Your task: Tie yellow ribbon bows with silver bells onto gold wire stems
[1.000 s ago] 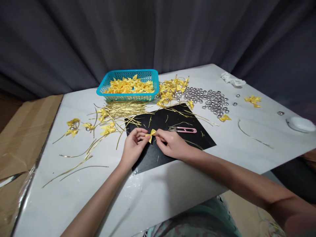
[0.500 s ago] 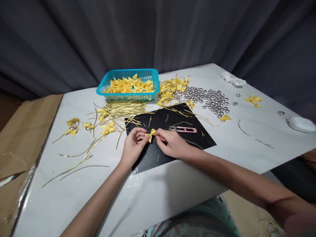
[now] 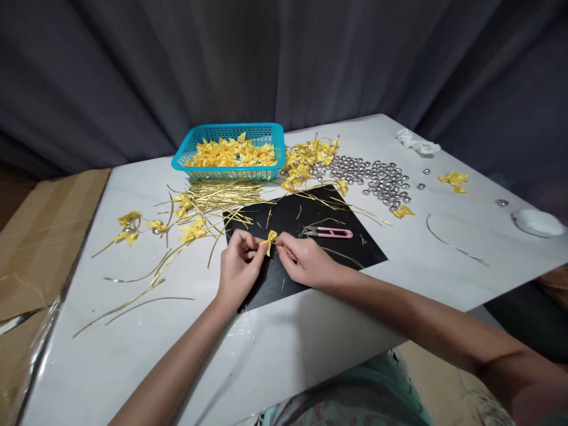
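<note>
A yellow bow is being pinched by the left hand; the right hand's fingertips are being held against its other side — whether closed on it cannot be told. One bow is being suspended between both hands, equally near, its loops being spread roughly hand to hand. Below, one black mat is being overlain by one pair of snips — beyond, countless wires and beads are being fronted by none, one basket being filled with uncounted bows.

One yellow ribbon bow is at the centre, with one pair of thread snips toward 3 o'clock and one turquoise basket at 11. Three silver beads lie apart near 3; dozens, too crowded to count, at 2.
</note>
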The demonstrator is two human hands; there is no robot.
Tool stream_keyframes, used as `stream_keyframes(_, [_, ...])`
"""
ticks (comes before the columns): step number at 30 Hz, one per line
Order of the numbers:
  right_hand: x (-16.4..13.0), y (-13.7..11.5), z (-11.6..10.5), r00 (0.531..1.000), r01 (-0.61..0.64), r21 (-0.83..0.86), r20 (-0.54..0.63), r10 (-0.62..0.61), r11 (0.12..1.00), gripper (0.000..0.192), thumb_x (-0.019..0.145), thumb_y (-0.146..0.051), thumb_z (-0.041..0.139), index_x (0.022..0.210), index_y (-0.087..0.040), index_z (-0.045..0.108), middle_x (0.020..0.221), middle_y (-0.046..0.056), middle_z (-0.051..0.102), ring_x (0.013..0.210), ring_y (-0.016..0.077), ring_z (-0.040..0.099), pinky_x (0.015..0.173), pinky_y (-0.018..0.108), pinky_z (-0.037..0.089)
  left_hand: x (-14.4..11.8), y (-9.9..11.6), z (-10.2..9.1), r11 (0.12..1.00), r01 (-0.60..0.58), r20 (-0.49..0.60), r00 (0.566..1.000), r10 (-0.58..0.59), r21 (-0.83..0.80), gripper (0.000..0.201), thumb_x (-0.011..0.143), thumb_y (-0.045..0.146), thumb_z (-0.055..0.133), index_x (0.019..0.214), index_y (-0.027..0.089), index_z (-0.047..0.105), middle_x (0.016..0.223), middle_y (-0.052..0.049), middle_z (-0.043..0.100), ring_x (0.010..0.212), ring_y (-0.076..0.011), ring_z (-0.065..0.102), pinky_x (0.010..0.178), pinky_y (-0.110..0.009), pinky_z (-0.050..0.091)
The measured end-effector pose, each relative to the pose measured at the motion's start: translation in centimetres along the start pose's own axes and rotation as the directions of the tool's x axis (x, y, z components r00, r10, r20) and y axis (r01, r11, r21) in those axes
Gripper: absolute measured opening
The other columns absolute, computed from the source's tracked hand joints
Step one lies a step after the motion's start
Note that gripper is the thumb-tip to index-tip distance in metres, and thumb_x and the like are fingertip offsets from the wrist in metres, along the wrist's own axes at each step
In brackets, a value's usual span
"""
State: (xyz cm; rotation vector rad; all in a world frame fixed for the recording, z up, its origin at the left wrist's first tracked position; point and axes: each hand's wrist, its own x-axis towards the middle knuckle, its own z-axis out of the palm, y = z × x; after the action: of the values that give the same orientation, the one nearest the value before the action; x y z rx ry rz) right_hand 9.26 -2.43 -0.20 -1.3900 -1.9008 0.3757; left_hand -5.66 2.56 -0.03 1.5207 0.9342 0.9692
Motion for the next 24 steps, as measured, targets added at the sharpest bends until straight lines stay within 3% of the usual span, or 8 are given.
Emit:
stream_keyframes(5, [-0.1, -0.1, 0.0, 1.000, -0.008, 0.003, -0.012, 0.008, 1.000, 0.007, 0.085, -0.013, 0.038, 0.082, -0.017, 0.043, 0.053, -0.005, 0.036, 0.042, 0.0075, 0.033, 0.046, 0.019, 0.024, -0.5, 0.0, -0.1, 0.962, -0.163, 0.000, 0.986, 0.167, 0.219, 0.026, 0.078, 0.021, 0.058, 0.067, 0.022, 0.035, 0.075, -0.001, 0.064, 0.074, -0.0144, 0.063, 0.063, -0.023, 0.047])
stream_keyframes(10, [-0.2, 0.0, 0.3, 0.999, 0.002, 0.008, -0.041, -0.001, 1.000, 0.008, 0.085, -0.012, 0.038, 0.084, -0.017, 0.045, 0.053, -0.005, 0.035, 0.042, 0.0072, 0.033, 0.045, 0.019, 0.024, -0.7, -0.8, -0.5, 0.833, -0.345, 0.106, 0.937, 0.333, 0.432, 0.023, 0.078, 0.015, 0.054, 0.063, 0.023, 0.039, 0.082, -0.004, 0.068, 0.074, -0.0158, 0.062, 0.067, -0.025, 0.045])
stream_keyframes(18, [-0.3, -0.3, 0.5, 0.988, 0.068, 0.016, -0.138, -0.065, 0.998, 0.010, 0.086, -0.011, 0.039, 0.084, -0.017, 0.046, 0.055, -0.005, 0.039, 0.042, 0.0064, 0.032, 0.045, 0.018, 0.026, -1.0, -1.9, -0.7, 0.630, -0.540, 0.234, 0.831, 0.505, 0.558, 0.020, 0.082, 0.012, 0.050, 0.066, 0.022, 0.051, 0.084, -0.009, 0.068, 0.079, -0.0188, 0.062, 0.074, -0.028, 0.046])
stream_keyframes(24, [-0.4, -0.3, 0.7, 0.979, 0.085, 0.024, -0.190, -0.079, 0.996, 0.011, 0.087, -0.012, 0.039, 0.086, -0.017, 0.048, 0.056, -0.004, 0.044, 0.041, 0.0055, 0.033, 0.045, 0.018, 0.028, -1.4, -1.2, -0.7, 0.664, -0.560, 0.292, 0.827, 0.480, 0.496, 0.018, 0.083, 0.013, 0.053, 0.066, 0.021, 0.055, 0.102, -0.013, 0.067, 0.083, -0.0196, 0.063, 0.077, -0.030, 0.047])
